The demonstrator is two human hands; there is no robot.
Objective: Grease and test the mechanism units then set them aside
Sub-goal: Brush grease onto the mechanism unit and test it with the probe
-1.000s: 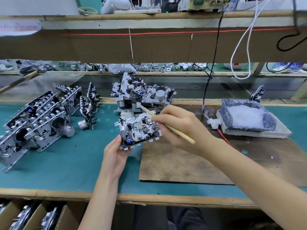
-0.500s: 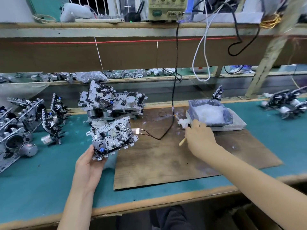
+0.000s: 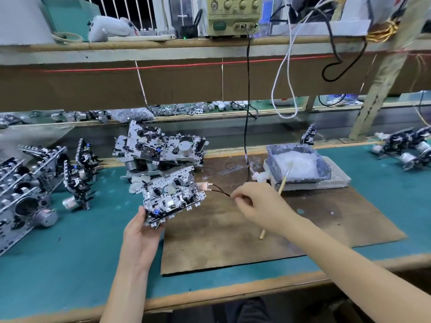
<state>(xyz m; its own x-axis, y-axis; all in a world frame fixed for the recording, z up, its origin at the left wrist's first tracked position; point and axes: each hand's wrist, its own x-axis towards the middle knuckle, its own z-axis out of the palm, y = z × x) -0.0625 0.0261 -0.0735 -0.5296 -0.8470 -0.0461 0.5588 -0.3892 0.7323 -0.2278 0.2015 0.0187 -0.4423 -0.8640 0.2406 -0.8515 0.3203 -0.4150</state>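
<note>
**Held item:** silver perforated-metal mechanism unit (image 3: pixel 173 194) with black and blue plastic parts. It is face up and tilted, raised over the near left corner of the flat brown board (image 3: pixel 233 241) that lies on the teal-topped table (image 3: pixel 70 252).

**Left hand** (image 3: pixel 140 234): grip from below at the unit's near left corner. The thumb is curled up on its edge and the fingers are hidden under the chassis.

**Right hand** (image 3: pixel 261 206): fingers curled, with thumb and forefinger closed in a pinch on the thin black twin leads (image 3: pixel 220 190). The leads run left to two copper contact tabs (image 3: pixel 205 185) just beside the unit's right edge. Whether the tabs touch the unit cannot be made out.

**Pale wooden-handled brush** (image 3: pixel 283 181): the tip is in the grease and the handle slopes down onto the board. Its middle is hidden behind the right hand, so contact with the hand cannot be told.

**Grey-blue square tray of white grease** (image 3: pixel 270 155): stands on a pale slab (image 3: pixel 338 176) at the board's far right.

**Stock:**
- A heap of like units (image 3: pixel 161 148) sits just behind the held one.
- A row of units on edge (image 3: pixel 28 190) stands at the left, cut off by the frame.
- A further group (image 3: pixel 408 148) lies at the far right, also partly cut off.

**Upper shelf:** beige power supply (image 3: pixel 233 15) with its top cut off — a black cable (image 3: pixel 247 89) hangs from it down to the board.
</note>
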